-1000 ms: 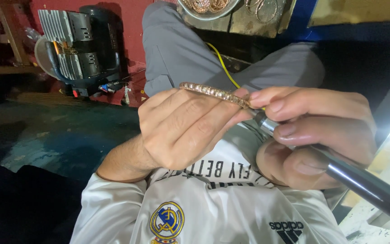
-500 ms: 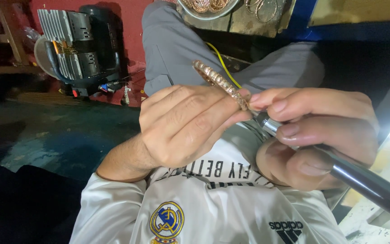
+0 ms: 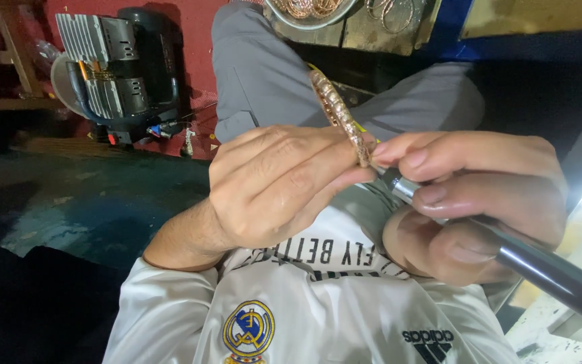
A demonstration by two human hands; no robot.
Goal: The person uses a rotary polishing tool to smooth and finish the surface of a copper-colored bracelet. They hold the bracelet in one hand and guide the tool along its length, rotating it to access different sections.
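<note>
A view looking down at a seated person's two hands, held close together above the lap. The left hand [image 3: 277,185] is curled nearly closed, its fingertips pinching the lower end of a copper-coloured link bracelet [image 3: 337,111]. The bracelet rises from those fingertips, tilted up and slightly to the left, so most of its length stands free above the hand — only the bottom end is gripped.

The right hand [image 3: 476,199] sits just beside the left, fingers wrapped closed around a dark metal handpiece tool [image 3: 547,273]. The tool's shaft runs down toward the lower right corner, and its silver front end [image 3: 399,183] points at the held end of the bracelet. The tip itself is hidden between the two hands' fingers, so whether it touches the bracelet cannot be told.

Beneath the hands are grey trousers [image 3: 264,74] and a white sports shirt with a round crest [image 3: 249,330]. At the top edge, on a worn wooden bench [image 3: 372,34], a metal bowl [image 3: 308,10] holds more copper-coloured pieces. To the upper left, well apart from the hands, a black motor with grey cooling fins [image 3: 119,67] sits against a red wall [image 3: 197,40].
</note>
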